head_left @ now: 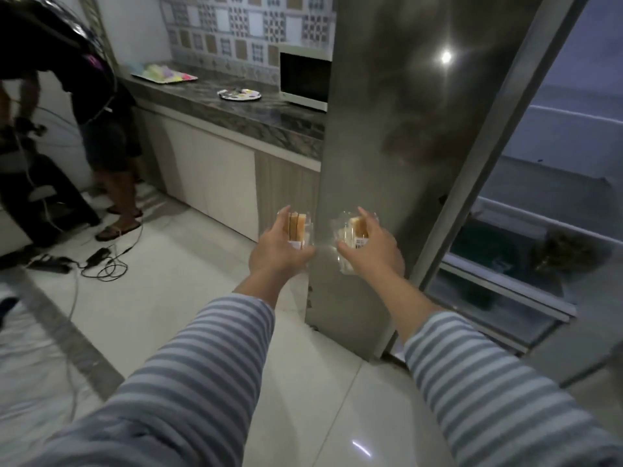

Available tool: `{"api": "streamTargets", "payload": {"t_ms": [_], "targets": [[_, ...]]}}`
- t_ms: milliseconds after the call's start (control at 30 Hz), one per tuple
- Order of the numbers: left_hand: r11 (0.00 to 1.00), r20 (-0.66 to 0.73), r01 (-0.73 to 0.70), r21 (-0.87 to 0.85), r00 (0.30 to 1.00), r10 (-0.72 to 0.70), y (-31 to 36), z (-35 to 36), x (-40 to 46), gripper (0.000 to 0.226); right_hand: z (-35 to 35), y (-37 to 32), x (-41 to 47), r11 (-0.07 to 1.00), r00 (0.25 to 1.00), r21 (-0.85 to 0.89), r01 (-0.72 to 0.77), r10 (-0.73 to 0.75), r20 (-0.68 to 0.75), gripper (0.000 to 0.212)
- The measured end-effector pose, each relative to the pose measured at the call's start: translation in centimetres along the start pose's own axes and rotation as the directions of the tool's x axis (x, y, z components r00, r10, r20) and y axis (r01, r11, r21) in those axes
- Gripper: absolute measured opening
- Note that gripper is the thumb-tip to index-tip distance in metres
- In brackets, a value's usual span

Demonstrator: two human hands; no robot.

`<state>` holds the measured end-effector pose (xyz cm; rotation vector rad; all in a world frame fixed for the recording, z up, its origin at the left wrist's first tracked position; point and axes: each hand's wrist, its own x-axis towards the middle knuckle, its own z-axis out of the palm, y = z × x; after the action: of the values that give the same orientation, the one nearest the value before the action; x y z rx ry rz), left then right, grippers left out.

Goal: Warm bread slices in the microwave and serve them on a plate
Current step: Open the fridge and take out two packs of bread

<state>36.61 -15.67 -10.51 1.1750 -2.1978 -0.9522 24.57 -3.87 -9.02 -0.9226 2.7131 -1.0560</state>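
Note:
My left hand (277, 251) grips a clear plastic pack of bread slices (298, 225), the slices standing on edge. My right hand (372, 246) grips a second clear pack of bread (354, 230) with a barcode label. Both hands are held out in front of me at about the same height, over the floor beside the fridge. A white microwave (305, 80) with a dark door stands shut on the stone counter (236, 109) at the back. A patterned plate (240, 95) lies on the counter left of the microwave.
The open steel fridge door (404, 129) stands right behind my hands, with the fridge shelves (522, 230) to its right. Another person (101, 112) stands at the left by the counter. Cables and a power strip (84, 262) lie on the tiled floor. A colourful tray (163, 73) sits far back.

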Motion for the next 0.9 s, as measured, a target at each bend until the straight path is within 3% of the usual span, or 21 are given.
{"api": "streamTargets", "payload": {"t_ms": [467,700,900], "targets": [[0.998,-0.085,0.051,0.021,0.995,-0.049,-11.7,-13.4,18.0,0.089,17.3,-17.8,11.3,0.987,0.994,0.134,0.093,-0.099,0.038,0.075],[0.999,-0.095,0.040,0.005,0.995,-0.040,-13.5,-14.0,28.5,0.091,22.1,-20.7,20.2,0.990,0.992,0.102,0.095,-0.103,0.068,0.073],[1.000,-0.131,0.001,-0.019,0.991,-0.003,-12.5,-12.9,41.6,0.090,24.7,-23.0,33.1,0.988,0.992,0.086,0.127,-0.129,0.011,0.073]]}}
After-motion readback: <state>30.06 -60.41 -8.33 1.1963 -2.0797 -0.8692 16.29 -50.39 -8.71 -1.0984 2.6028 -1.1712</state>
